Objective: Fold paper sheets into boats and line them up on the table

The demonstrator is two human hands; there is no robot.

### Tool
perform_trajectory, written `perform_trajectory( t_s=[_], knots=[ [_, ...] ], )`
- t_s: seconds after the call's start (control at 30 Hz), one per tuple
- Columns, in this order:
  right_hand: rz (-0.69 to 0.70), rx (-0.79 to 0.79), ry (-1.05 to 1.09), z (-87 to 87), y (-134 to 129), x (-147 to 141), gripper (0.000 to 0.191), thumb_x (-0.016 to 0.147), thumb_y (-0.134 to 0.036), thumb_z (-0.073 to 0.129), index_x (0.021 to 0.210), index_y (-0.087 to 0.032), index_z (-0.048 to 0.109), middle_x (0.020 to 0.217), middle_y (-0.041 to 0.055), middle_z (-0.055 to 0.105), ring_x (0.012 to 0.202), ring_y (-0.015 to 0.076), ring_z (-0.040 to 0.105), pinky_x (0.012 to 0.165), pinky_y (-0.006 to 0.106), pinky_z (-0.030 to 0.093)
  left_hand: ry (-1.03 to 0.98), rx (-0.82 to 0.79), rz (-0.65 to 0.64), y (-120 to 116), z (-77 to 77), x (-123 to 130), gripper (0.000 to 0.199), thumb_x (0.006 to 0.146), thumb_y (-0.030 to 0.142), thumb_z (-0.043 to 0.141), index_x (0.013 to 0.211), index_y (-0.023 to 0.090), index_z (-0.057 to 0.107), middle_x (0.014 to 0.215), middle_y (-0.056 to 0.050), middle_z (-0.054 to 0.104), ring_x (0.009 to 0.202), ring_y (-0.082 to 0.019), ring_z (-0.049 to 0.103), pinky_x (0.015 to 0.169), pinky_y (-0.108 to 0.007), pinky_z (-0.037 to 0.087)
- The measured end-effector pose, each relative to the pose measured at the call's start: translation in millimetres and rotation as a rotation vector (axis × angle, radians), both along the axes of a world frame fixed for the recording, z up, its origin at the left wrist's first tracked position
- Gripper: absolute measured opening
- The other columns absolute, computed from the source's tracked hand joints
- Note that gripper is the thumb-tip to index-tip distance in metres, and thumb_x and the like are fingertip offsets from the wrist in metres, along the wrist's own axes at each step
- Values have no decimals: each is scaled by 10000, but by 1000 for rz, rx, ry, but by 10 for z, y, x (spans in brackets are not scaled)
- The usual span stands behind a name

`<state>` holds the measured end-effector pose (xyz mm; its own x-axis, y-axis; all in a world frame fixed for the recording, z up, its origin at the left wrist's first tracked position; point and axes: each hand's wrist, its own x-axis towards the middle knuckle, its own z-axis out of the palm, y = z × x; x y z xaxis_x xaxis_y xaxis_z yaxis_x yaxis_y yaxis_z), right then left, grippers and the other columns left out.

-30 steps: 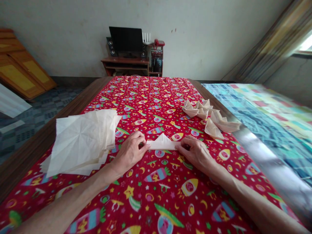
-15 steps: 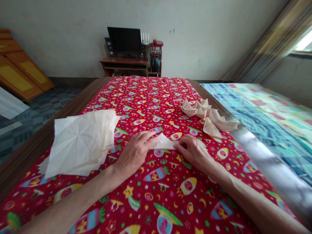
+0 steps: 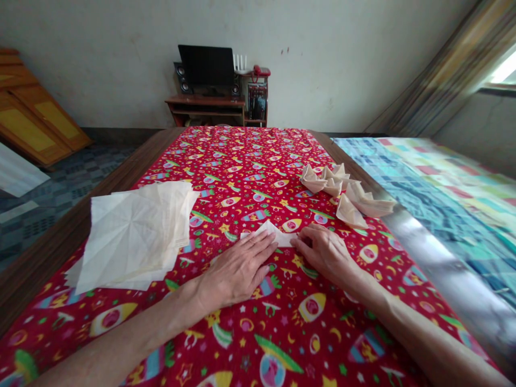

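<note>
folded white paper point(image 3: 285, 239), peaked mid-strip, is pressed under left hand's point(image 3: 239, 266) outstretched fingers; its end is pinched by right hand point(image 3: 325, 251).

A black monitor point(image 3: 206, 65) stands on a brown desk point(image 3: 205, 100), with a red telephone point(image 3: 261, 71) to its right.

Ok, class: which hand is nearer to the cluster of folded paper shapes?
Right. The right hand is on the near side of the folded paper shapes, at the right end of the paper strip; the left hand lies flat farther away, across the strip's left part.
</note>
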<state>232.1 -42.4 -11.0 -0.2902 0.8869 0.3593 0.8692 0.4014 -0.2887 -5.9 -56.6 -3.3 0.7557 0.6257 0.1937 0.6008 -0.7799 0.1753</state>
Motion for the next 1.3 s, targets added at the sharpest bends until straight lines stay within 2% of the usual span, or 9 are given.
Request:
perform_trajectory(
  t_s=[0.17, 0.3, 0.33, 0.4, 0.5, 0.7, 0.9, 1.17, 1.3],
  knots=[
    [9, 1, -65, 23, -38, 46, 225, 880, -371, 486, 762, -212, 591, 711, 31, 617, 644, 153, 558, 578, 257, 391, 27, -1, 14, -15, 12, 2, 494, 928, 274, 396, 1406, 162, 336, 1488, -65, 324, 1380, -199, 267, 1135, -374, 254],
    [-1, 125, -110, 85, -96, -42, 181, 893, -269, 478, 829, -180, 622, 828, 75, 658, 751, 187, 592, 655, 299, 459, 13, 9, 15, -14, -11, 1, 485, 934, 281, 399, 1404, 173, 337, 1477, -66, 345, 1374, -205, 283, 1136, -381, 251],
    [33, 173, -127, 95, -119, -83, 183, 898, -231, 463, 886, -167, 634, 904, 95, 669, 824, 206, 602, 708, 326, 478, 4, 14, 13, -13, -20, -1, 481, 938, 289, 398, 1402, 175, 338, 1475, -66, 349, 1375, -205, 280, 1136, -383, 252],
    [219, 244, -158, 100, -167, -172, 267, 911, -164, 413, 1085, -139, 614, 1119, 123, 646, 1027, 235, 580, 857, 379, 482, -13, 24, 1, -10, -38, -4, 472, 943, 307, 396, 1392, 169, 349, 1470, -73, 358, 1380, -206, 270, 1136, -384, 256],
    [444, 232, -199, 74, -229, -279, 368, 932, -128, 347, 1248, -86, 530, 1299, 148, 549, 1225, 230, 481, 1015, 407, 426, -18, 37, -3, -10, -50, -1, 458, 949, 310, 379, 1375, 143, 373, 1462, -95, 367, 1381, -210, 267, 1134, -386, 259],
    [426, 102, -273, 66, -284, -262, 513, 937, -274, 433, 1365, 5, 390, 1406, 216, 403, 1339, 269, 330, 1085, 404, 373, 31, 47, 3, -17, -18, -10, 487, 955, 321, 356, 1404, 136, 324, 1494, -94, 302, 1387, -196, 251, 1136, -363, 240],
    [426, 58, -299, 99, -308, -211, 509, 945, -294, 415, 1384, -38, 384, 1435, 182, 366, 1354, 262, 293, 1105, 412, 338, 101, 61, 13, -8, -14, -152, 485, 949, 300, 372, 1411, 162, 319, 1494, -54, 310, 1389, -179, 243, 1142, -361, 216],
    [400, 182, -300, 67, -269, -180, 392, 947, -227, 402, 1267, -37, 529, 1301, 171, 535, 1247, 261, 466, 1041, 401, 427, 76, 77, 63, -46, 9, -321, 426, 952, 288, 377, 1364, 186, 410, 1449, -46, 393, 1347, -183, 340, 1120, -376, 262],
    [381, 235, -217, 49, -208, -183, 291, 932, -196, 447, 1149, -91, 609, 1180, 129, 639, 1128, 224, 579, 974, 368, 466, 30, 54, 69, 19, 15, -395, 383, 941, 237, 403, 1315, 209, 479, 1398, -27, 464, 1307, -175, 406, 1090, -387, 328]
  ],
)
